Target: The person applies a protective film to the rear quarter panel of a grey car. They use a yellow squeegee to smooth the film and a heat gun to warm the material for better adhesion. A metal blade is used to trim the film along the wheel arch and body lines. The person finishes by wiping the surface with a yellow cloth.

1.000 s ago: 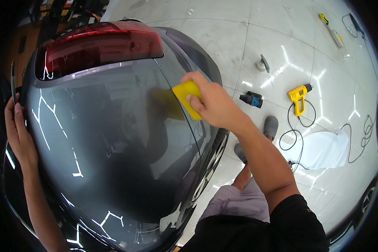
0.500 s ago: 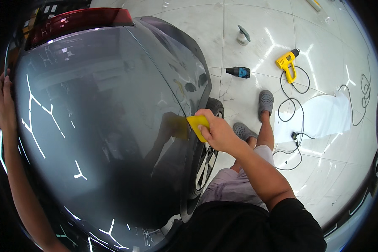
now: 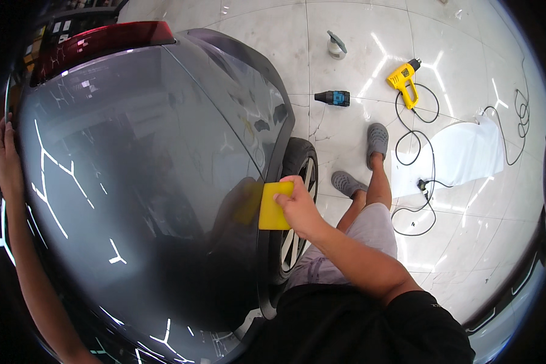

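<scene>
My right hand grips a flat yellow squeegee and presses it against the edge of a glossy grey car body panel, just above the black wheel. My left hand lies flat on the far left edge of the same panel, fingers pointing up. A red tail light runs along the top of the car.
On the white tiled floor lie a yellow heat gun with a black cord, a dark power tool with a blue end, a small grey roll holder and a white sheet. My legs in grey clogs stand beside the wheel.
My right hand has slid the yellow squeegee down the panel from near the tail light to the panel's edge at the wheel. My left hand has kept its place on the left edge.
</scene>
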